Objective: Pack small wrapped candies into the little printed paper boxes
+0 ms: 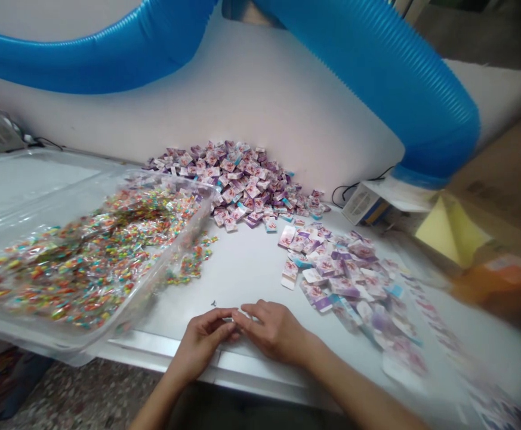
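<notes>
At the front edge of the white table, my left hand and my right hand meet fingertip to fingertip. The left thumb and fingers are curled into a pinch. A tiny pale bit shows where the hands touch, too small to name. My right fingers are bent and pressed together against the left ones. A small dark scrap lies just beyond the hands. To their right are loose small printed cartons in white, purple and blue. Left of them are small colourful wrapped pieces on the table.
A clear plastic tub at left holds many colourful wrapped pieces. A heap of small cartons rests against the back wall. Blue flexible hoses hang overhead. A boxy device with a cable and a yellow paper piece are at right.
</notes>
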`<state>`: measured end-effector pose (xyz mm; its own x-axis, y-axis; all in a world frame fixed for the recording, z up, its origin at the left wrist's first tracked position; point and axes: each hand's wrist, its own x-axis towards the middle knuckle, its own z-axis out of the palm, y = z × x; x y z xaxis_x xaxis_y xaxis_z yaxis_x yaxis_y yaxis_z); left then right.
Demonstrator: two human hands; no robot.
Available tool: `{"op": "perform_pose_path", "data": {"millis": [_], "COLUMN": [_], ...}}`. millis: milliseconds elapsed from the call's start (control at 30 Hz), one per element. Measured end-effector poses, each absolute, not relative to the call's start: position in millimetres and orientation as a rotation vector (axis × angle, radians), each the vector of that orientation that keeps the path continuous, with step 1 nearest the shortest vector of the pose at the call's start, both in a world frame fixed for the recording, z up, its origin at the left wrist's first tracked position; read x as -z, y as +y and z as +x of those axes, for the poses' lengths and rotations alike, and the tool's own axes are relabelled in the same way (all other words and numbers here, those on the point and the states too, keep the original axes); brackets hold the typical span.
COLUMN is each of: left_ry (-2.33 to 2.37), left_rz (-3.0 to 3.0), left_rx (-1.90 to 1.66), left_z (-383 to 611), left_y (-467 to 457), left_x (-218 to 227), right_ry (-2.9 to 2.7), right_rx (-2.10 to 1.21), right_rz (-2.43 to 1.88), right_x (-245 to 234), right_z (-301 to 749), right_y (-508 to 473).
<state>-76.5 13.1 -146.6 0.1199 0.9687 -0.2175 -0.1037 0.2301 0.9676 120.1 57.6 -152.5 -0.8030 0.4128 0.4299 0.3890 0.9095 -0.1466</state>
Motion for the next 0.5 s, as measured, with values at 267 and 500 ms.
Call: {"op": "perform_pose_path", "data": {"millis": [267,500], "left_ry": [1.171,1.191], "left_rz": [1.252,1.277], "left_rx": [-1.025,-1.021], "left_z": [-79.4,-79.6], "left_y": [15.9,16.5], "left_x": [139.7,144.0], "right_ry": [-2.478,-2.497], "right_rx": [-0.278,-0.215], "right_rz": [-0.653,-0.552], "right_x": [141.9,151.2], "right_z": [115.5,113.2], "right_y": [58.4,59.2]}}
